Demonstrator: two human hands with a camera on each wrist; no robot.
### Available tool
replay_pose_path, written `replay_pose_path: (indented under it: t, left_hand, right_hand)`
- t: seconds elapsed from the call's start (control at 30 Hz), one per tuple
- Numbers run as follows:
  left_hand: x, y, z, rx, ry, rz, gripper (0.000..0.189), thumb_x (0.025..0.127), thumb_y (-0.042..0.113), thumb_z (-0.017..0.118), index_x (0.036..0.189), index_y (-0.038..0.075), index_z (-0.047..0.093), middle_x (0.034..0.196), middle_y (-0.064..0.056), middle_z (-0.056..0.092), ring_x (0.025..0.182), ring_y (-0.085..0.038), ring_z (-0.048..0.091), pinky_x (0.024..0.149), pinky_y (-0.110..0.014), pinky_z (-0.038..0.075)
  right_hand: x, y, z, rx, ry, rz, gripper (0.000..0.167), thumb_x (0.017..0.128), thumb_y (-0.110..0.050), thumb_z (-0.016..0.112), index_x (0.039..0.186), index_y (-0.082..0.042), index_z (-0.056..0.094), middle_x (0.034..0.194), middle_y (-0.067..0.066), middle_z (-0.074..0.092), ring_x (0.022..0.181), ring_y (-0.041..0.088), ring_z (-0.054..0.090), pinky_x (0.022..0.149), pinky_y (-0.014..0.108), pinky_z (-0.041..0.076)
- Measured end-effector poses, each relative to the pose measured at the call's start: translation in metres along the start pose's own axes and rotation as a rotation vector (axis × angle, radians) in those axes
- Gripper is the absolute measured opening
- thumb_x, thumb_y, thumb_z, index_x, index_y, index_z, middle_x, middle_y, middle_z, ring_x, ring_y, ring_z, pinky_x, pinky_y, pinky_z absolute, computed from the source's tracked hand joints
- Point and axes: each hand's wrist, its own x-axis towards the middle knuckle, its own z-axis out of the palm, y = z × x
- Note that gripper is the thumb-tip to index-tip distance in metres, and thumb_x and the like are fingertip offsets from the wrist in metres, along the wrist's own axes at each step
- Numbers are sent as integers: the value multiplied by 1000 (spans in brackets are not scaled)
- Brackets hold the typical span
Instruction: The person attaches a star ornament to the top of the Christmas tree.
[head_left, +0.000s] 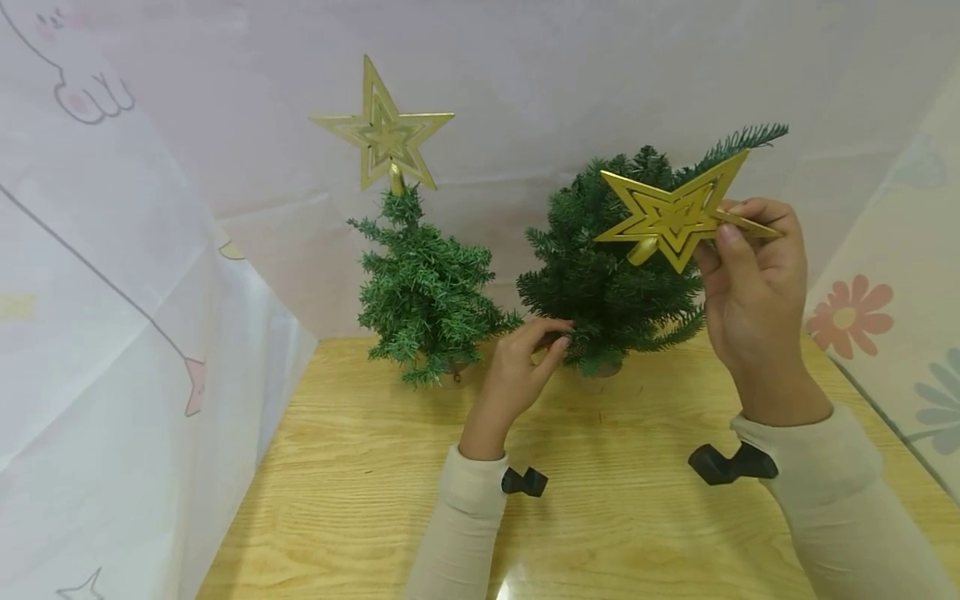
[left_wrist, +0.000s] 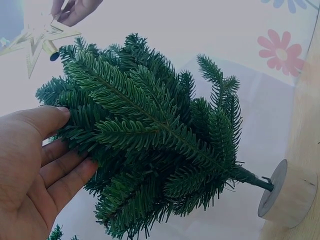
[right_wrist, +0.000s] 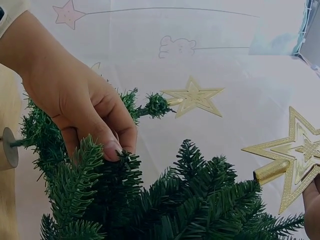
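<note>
Two small artificial Christmas trees stand side by side. The fuller, darker right tree [head_left: 585, 258] has my left hand [head_left: 517, 367] at its lower left side, thumb and fingers pinching a branch [right_wrist: 125, 170]. Up beside that tree's top, my right hand [head_left: 761, 292] holds a gold star topper [head_left: 678, 217] by one point. The star is tilted, its hollow tube [right_wrist: 272, 171] pointing down and left in the head view. Another gold star [head_left: 387, 140] sits upright on the tip of the lighter green left tree [head_left: 427, 283].
Both trees stand near the back edge of a wood-grain table [head_left: 360, 467]. The right tree's round wooden base [left_wrist: 295, 200] shows fully in the left wrist view. Pale printed cloth [head_left: 480, 83] hangs behind and at both sides. A black wrist mount [head_left: 731, 463] sticks out from the right sleeve.
</note>
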Motion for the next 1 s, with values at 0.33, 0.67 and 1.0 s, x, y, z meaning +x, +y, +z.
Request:
replay_pose_path:
  t: [0.33, 0.67, 1.0]
  left_hand:
    - [2, 0, 0, 34, 16, 38, 25, 102, 25, 53, 122, 13, 63, 121, 0, 63, 105, -6, 61, 87, -24, 54]
    - [1, -2, 1, 60, 16, 34, 26, 102, 26, 53, 123, 15, 64, 122, 2, 63, 104, -6, 61, 84, -27, 56]
    - [1, -1, 0, 87, 20, 50, 26, 103, 27, 52, 122, 15, 65, 123, 3, 63, 100, -6, 62, 78, -20, 53]
  right_hand:
    - [7, 0, 2, 18, 2, -18, 12, 95, 17, 43, 106, 11, 44, 110, 25, 50, 93, 34, 57, 79, 35, 53]
    - [13, 3, 3, -25, -1, -15, 10, 97, 13, 46, 106, 11, 44, 110, 24, 49, 94, 33, 54, 76, 34, 52]
    - [16, 4, 3, -47, -5, -19, 9, 97, 12, 45, 106, 9, 45, 110, 24, 49, 95, 33, 53, 78, 35, 52]
